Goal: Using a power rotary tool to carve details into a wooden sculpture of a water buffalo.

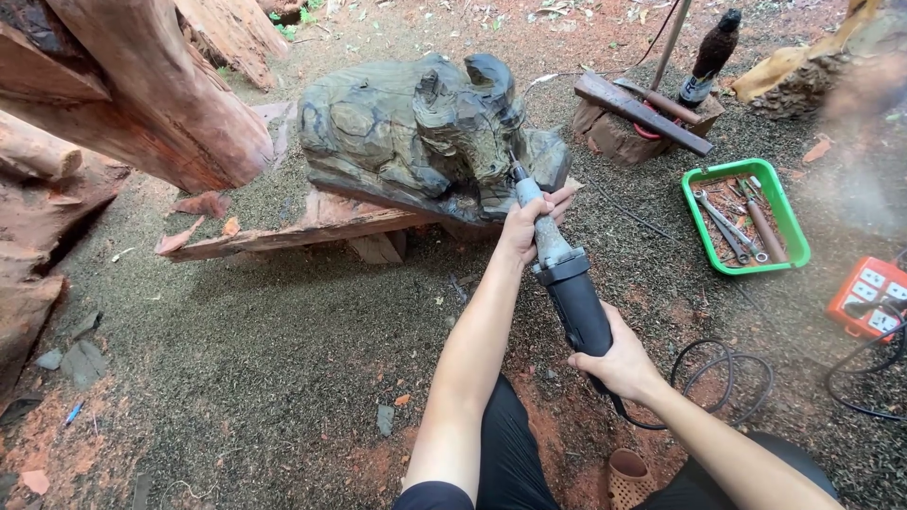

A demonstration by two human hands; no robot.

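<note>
Left hand wrapped around die grinder neck, right hand clamped on its dark rear body; bit tip against grey wood carving on plank. Green tool tray right.
</note>
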